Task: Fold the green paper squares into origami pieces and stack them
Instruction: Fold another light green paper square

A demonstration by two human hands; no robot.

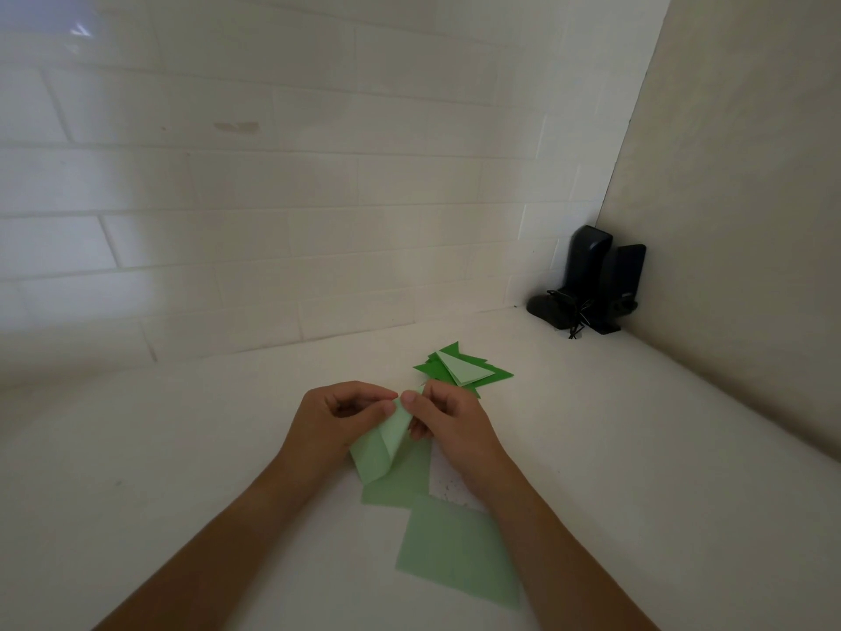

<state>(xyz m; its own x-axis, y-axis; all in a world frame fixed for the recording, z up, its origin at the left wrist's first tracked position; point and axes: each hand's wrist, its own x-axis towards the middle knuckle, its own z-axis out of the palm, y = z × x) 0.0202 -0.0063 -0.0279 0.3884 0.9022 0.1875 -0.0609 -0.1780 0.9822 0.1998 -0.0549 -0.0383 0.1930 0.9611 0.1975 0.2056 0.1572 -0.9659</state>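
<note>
A pale green paper piece [381,453], partly folded, is lifted just above the white counter [182,471]. My left hand [334,419] pinches its upper edge, and my right hand [448,425] pinches the same edge from the right, fingertips nearly meeting. Under it lies a flat green square [405,487], and another flat green square [459,551] lies nearer to me. Behind my right hand sits a stack of folded green origami pieces [462,368], with a pale triangle on top.
A white tiled wall runs along the back of the counter. In the right corner stand two black speakers [600,280] with a tangled cord. A plain beige wall closes off the right side.
</note>
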